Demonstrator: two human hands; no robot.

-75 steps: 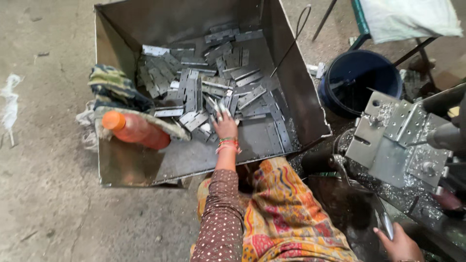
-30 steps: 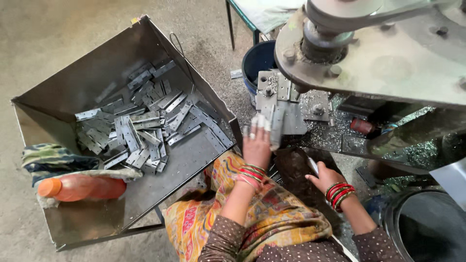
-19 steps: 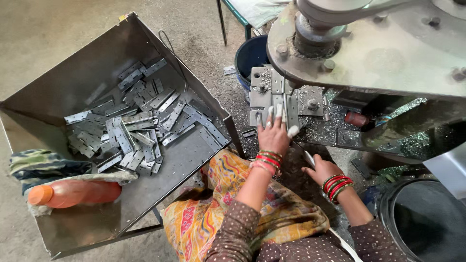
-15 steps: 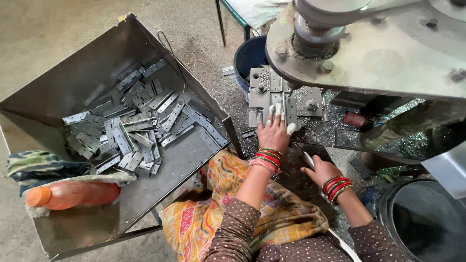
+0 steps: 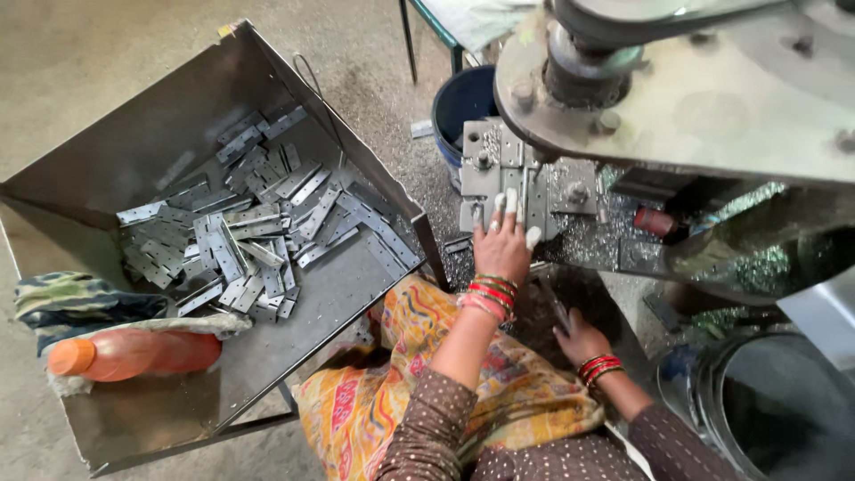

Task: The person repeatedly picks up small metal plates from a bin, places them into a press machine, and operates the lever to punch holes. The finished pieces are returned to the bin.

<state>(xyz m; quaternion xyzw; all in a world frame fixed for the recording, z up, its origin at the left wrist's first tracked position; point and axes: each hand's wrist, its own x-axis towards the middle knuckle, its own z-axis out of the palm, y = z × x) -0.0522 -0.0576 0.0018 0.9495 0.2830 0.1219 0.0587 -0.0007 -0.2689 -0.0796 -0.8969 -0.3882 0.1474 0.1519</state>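
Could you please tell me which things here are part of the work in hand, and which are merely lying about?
In the work:
- left hand on the metal plate at the press die block
- right hand, lower down, on a thin metal rod
- hinge plates in the metal bin

Lying about:
- orange bottle
- folded cloth
- blue bucket

I see a metal workshop: heavy press machine [image 5: 712, 98], steel bin [image 5: 160, 151] of stamped hinge plates [image 5: 240, 232], metal shavings [image 5: 588, 240] on a gritty concrete floor [image 5: 80, 53].
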